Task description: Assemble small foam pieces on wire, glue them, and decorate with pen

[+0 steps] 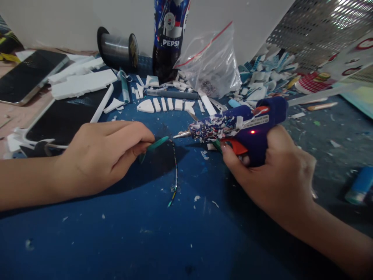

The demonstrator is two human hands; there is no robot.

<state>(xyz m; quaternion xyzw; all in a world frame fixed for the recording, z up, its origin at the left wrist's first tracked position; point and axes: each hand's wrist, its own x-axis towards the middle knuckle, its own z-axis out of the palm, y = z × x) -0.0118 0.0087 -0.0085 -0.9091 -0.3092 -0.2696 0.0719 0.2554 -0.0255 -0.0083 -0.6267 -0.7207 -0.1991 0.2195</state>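
Between the thumb and fingers of my left hand [107, 155] is a thin green strip [158, 143], its tip pointing right. My right hand [279, 179] is wrapped round a dark blue glue gun [253, 130], its red light lit and its barrel covered in stuck-on scraps. The metal nozzle [182, 135] points left, just short of the strip's tip. A thin, multicoloured, beaded-looking strand [176, 171] curves down from near that tip over the blue table surface [116, 241]. White cut pieces [163, 104] lie in a fish-like row behind the nozzle.
A Pepsi bottle [168, 42], a spool of clear line [118, 48] and a zip bag [214, 66] stand at the back. Phones [32, 76] and white foam slabs [84, 83] lie left. Scraps [265, 74] are heaped at back right; a blue cylinder [361, 184] lies far right.
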